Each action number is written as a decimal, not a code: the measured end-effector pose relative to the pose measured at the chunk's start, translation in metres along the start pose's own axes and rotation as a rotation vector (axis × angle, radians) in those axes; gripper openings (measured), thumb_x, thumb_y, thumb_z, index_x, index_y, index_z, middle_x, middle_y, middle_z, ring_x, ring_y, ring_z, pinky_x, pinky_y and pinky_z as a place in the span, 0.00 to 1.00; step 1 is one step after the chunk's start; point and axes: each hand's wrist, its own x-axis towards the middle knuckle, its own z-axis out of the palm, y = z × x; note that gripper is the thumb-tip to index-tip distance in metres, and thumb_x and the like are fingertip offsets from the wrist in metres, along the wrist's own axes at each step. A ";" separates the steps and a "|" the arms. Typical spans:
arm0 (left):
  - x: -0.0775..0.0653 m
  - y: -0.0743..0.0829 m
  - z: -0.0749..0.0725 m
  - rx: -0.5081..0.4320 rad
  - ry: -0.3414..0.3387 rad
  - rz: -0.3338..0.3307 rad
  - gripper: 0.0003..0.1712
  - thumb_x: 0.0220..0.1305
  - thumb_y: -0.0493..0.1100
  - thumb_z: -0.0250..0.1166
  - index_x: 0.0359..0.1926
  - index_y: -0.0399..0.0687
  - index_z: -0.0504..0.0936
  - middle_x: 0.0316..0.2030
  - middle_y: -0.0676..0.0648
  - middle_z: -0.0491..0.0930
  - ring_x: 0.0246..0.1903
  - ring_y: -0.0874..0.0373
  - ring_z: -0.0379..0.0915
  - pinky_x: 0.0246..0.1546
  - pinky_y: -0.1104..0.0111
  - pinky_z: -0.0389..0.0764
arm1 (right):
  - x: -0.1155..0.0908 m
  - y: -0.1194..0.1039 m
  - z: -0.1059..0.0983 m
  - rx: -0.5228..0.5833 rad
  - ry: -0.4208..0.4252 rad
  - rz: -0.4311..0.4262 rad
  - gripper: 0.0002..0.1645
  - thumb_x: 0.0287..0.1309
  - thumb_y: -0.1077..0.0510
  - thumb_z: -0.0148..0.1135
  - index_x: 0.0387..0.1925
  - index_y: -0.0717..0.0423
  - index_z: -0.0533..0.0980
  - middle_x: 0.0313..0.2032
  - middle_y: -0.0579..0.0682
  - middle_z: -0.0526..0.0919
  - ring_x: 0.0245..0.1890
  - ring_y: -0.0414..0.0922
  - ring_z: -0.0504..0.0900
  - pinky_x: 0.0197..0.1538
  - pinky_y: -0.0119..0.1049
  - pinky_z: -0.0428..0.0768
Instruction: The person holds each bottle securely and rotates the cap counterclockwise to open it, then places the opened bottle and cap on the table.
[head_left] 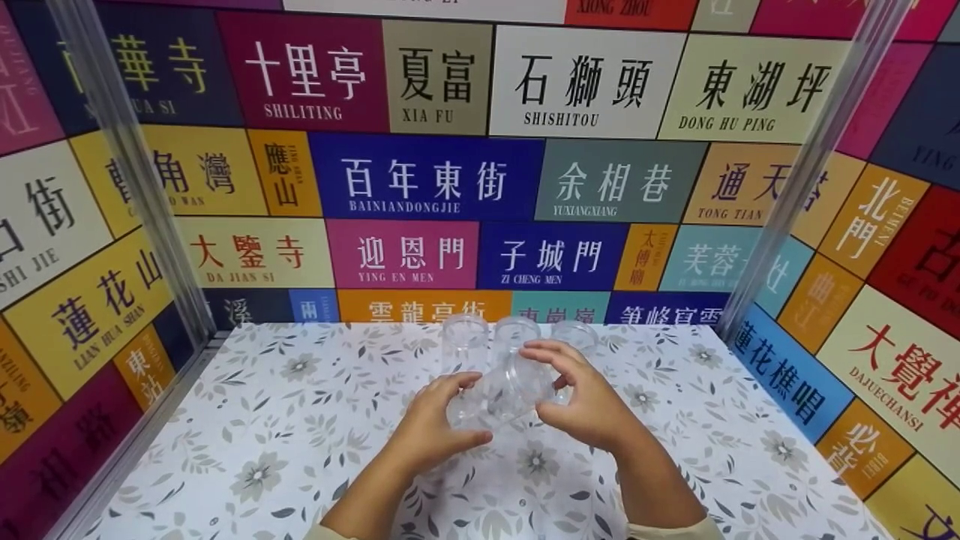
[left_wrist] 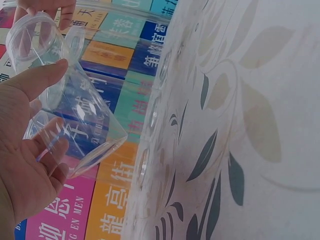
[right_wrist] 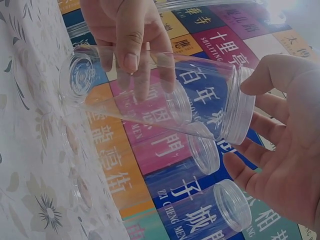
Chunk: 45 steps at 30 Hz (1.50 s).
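Between both hands a clear plastic jar (head_left: 517,390) is held tilted over the table, its round screw lid (right_wrist: 244,107) at the upper end. My right hand (head_left: 589,397) grips the lid end, thumb on one side and fingers around the other. My left hand (head_left: 431,424) curls around the jar's lower body, its thumb over the near wall and its fingers showing through the clear plastic in the left wrist view. Nothing shows inside the jar. Just behind it stand three similar clear jars, a left one (head_left: 463,330), a middle one (head_left: 516,327) and a right one (head_left: 574,331).
A white tablecloth (head_left: 300,450) with grey leaves and flowers covers the table. Panels with coloured sign blocks (head_left: 420,176) rise at the back and both sides. Clear corner strips, one left (head_left: 142,180) and one right (head_left: 802,150), run up where panels meet.
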 end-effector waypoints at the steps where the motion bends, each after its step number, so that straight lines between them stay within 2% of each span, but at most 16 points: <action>1: 0.000 0.000 0.000 0.005 0.005 0.008 0.48 0.52 0.56 0.85 0.74 0.72 0.74 0.69 0.54 0.79 0.72 0.47 0.71 0.75 0.40 0.71 | 0.000 0.000 0.000 0.002 -0.001 -0.001 0.45 0.52 0.65 0.71 0.70 0.28 0.76 0.75 0.39 0.72 0.69 0.46 0.74 0.58 0.39 0.82; 5: -0.001 0.000 0.000 0.016 0.025 0.039 0.48 0.52 0.55 0.85 0.73 0.70 0.75 0.69 0.52 0.79 0.72 0.46 0.71 0.75 0.39 0.71 | -0.001 0.001 -0.001 0.000 0.013 0.020 0.42 0.57 0.56 0.77 0.73 0.35 0.75 0.76 0.42 0.70 0.66 0.47 0.75 0.60 0.43 0.81; 11: -0.001 0.001 -0.001 0.015 0.023 0.027 0.48 0.51 0.55 0.85 0.73 0.72 0.75 0.69 0.53 0.79 0.72 0.46 0.71 0.76 0.39 0.70 | 0.001 0.000 -0.001 -0.014 0.050 0.142 0.44 0.60 0.38 0.77 0.75 0.41 0.73 0.73 0.43 0.73 0.61 0.47 0.76 0.59 0.47 0.82; 16: -0.001 0.001 -0.001 0.008 0.016 0.015 0.48 0.51 0.56 0.85 0.73 0.74 0.74 0.69 0.53 0.79 0.73 0.46 0.70 0.76 0.38 0.69 | 0.003 0.000 0.000 -0.045 0.070 0.211 0.43 0.60 0.34 0.76 0.73 0.39 0.75 0.66 0.48 0.79 0.55 0.47 0.78 0.57 0.45 0.83; 20: -0.001 0.001 -0.001 0.000 0.004 0.000 0.48 0.52 0.57 0.85 0.73 0.74 0.74 0.70 0.53 0.78 0.74 0.46 0.69 0.76 0.38 0.69 | 0.004 0.001 0.001 -0.060 0.062 0.233 0.41 0.58 0.32 0.76 0.70 0.37 0.77 0.62 0.47 0.81 0.53 0.46 0.80 0.54 0.42 0.85; 23: -0.001 0.001 -0.001 -0.001 -0.003 -0.006 0.48 0.52 0.57 0.85 0.73 0.73 0.74 0.70 0.53 0.78 0.74 0.46 0.68 0.76 0.38 0.70 | 0.003 0.002 0.001 -0.057 0.046 0.220 0.40 0.57 0.33 0.78 0.70 0.37 0.78 0.62 0.45 0.81 0.52 0.45 0.79 0.54 0.40 0.84; 28: -0.001 0.000 -0.001 0.004 -0.003 0.001 0.49 0.52 0.57 0.85 0.74 0.70 0.74 0.70 0.53 0.78 0.73 0.46 0.69 0.75 0.38 0.71 | 0.002 0.002 0.000 -0.029 0.029 0.159 0.39 0.58 0.42 0.80 0.70 0.40 0.78 0.65 0.43 0.79 0.51 0.45 0.78 0.52 0.39 0.84; 32: -0.001 0.000 0.000 0.009 0.005 0.025 0.49 0.52 0.56 0.85 0.75 0.66 0.74 0.70 0.52 0.78 0.72 0.45 0.70 0.74 0.38 0.72 | 0.001 0.001 0.000 -0.001 0.016 0.106 0.38 0.58 0.51 0.78 0.70 0.38 0.78 0.69 0.42 0.77 0.55 0.47 0.78 0.53 0.40 0.84; 37: -0.001 0.000 0.000 0.006 0.015 0.035 0.49 0.52 0.55 0.86 0.74 0.68 0.75 0.69 0.53 0.79 0.72 0.46 0.71 0.75 0.40 0.71 | 0.000 0.002 0.000 0.011 0.005 0.037 0.41 0.54 0.61 0.74 0.71 0.39 0.77 0.72 0.42 0.75 0.60 0.48 0.77 0.56 0.39 0.82; 42: -0.001 0.000 0.000 0.000 0.018 0.038 0.48 0.52 0.53 0.86 0.73 0.71 0.75 0.68 0.53 0.79 0.72 0.46 0.71 0.75 0.40 0.71 | 0.000 0.002 0.000 0.006 -0.004 -0.008 0.44 0.51 0.66 0.70 0.72 0.42 0.77 0.73 0.38 0.75 0.67 0.45 0.76 0.59 0.38 0.81; 45: -0.001 0.000 0.000 0.004 0.019 0.041 0.48 0.51 0.54 0.86 0.73 0.70 0.75 0.68 0.53 0.79 0.72 0.47 0.71 0.75 0.40 0.71 | 0.000 0.002 0.000 0.003 -0.005 -0.016 0.45 0.50 0.66 0.70 0.71 0.37 0.77 0.73 0.35 0.75 0.67 0.43 0.75 0.58 0.36 0.81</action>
